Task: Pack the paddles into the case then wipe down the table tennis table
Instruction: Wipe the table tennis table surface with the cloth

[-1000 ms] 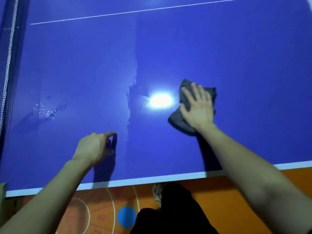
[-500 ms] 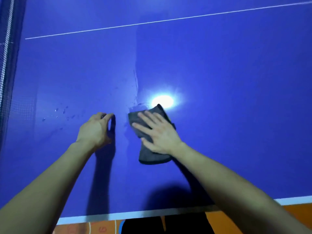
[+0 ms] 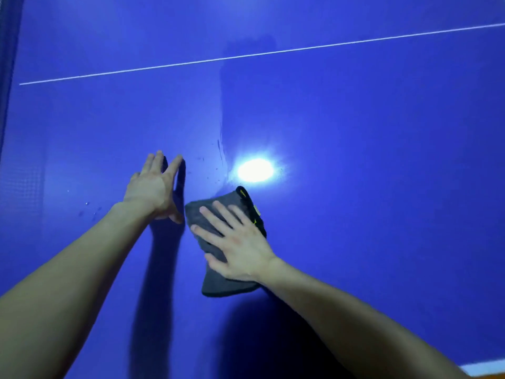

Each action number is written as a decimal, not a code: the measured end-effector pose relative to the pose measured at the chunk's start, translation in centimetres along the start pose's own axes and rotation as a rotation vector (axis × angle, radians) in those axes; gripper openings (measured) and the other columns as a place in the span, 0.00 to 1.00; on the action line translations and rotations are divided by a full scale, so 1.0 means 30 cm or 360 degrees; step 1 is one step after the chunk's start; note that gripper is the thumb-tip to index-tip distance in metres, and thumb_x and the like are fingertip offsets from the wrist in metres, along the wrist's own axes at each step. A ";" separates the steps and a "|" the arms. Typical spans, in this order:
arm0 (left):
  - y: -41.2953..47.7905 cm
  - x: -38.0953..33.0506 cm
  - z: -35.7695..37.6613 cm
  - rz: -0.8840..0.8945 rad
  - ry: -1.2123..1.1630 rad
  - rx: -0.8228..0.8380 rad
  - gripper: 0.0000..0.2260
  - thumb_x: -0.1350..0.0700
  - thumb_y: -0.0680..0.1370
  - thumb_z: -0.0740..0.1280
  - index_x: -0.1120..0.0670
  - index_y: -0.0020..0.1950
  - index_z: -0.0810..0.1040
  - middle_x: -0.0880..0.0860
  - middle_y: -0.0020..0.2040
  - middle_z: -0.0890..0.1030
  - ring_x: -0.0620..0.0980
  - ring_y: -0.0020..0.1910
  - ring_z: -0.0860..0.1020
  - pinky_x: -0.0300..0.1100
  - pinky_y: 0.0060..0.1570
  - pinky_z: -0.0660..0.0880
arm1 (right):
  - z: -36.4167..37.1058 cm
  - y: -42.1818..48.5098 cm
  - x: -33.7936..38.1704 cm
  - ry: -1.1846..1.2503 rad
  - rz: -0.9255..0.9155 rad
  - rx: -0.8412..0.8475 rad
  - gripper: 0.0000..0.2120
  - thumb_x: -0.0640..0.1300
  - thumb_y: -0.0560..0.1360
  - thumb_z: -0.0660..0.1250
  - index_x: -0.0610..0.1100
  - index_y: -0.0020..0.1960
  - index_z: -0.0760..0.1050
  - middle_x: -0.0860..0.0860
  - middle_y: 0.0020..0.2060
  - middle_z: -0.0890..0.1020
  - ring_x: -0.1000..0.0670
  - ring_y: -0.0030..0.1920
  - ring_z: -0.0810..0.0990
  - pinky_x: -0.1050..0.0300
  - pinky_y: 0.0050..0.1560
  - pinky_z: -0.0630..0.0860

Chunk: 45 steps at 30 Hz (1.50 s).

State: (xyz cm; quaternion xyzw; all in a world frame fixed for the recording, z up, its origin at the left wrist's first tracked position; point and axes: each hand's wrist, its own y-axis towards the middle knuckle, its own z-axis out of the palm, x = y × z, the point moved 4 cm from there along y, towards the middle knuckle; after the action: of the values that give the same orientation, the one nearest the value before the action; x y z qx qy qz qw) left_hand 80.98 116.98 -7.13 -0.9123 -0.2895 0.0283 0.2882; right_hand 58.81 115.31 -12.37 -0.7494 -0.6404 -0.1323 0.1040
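The blue table tennis table (image 3: 369, 187) fills the view. A folded grey cloth (image 3: 221, 285) with a black and yellow edge lies on it near the middle. My right hand (image 3: 237, 244) presses flat on the cloth with fingers spread and straight. Just left of it, my left hand (image 3: 153, 187) rests on the bare table, fingers stretched forward and apart. A few water drops (image 3: 90, 210) sit on the surface left of my left forearm. No paddles or case are in view.
A thin white centre line (image 3: 246, 56) crosses the table at the back. The dark net (image 3: 6, 77) runs down the left border. A lamp's bright reflection (image 3: 255, 170) glares beside the cloth. The table's white near edge (image 3: 483, 367) shows at bottom right.
My right hand slid the cloth left across the table, from right of the glare to beside my left hand. My left hand uncurled and now lies with fingers straight. The view tilted further over the table.
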 end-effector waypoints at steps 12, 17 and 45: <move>0.235 -0.013 -0.069 0.0033 0.0088 0.0087 0.86 0.36 0.43 0.86 0.45 0.83 0.29 0.62 0.85 0.42 0.66 0.85 0.45 0.65 0.75 0.68 | -0.233 0.130 -0.620 -0.0275 0.1361 -0.0513 0.38 0.69 0.80 0.59 0.52 0.85 0.67 0.44 0.87 0.61 0.36 0.86 0.57 0.32 0.84 0.53; 0.222 -0.002 -0.077 0.0067 0.0098 0.0058 0.85 0.32 0.43 0.86 0.43 0.84 0.31 0.59 0.86 0.41 0.61 0.86 0.46 0.56 0.63 0.78 | -0.069 0.221 -0.158 0.0040 0.0171 -0.0103 0.34 0.62 0.79 0.68 0.52 0.82 0.71 0.45 0.87 0.62 0.37 0.87 0.55 0.35 0.85 0.52; 0.181 0.013 -0.106 0.0082 0.0070 -0.0018 0.84 0.29 0.46 0.85 0.42 0.84 0.29 0.51 0.88 0.39 0.52 0.87 0.49 0.48 0.64 0.77 | -0.345 0.532 -0.967 -0.0378 0.1611 -0.0687 0.32 0.56 0.78 0.56 0.48 0.80 0.74 0.42 0.82 0.71 0.34 0.80 0.68 0.33 0.81 0.59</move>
State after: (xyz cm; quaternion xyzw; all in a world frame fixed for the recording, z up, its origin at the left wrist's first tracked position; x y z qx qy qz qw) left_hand 84.78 111.95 -7.39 -0.9215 -0.2597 0.0139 0.2885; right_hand 69.69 82.36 -12.00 -0.9772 -0.1667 -0.1087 -0.0739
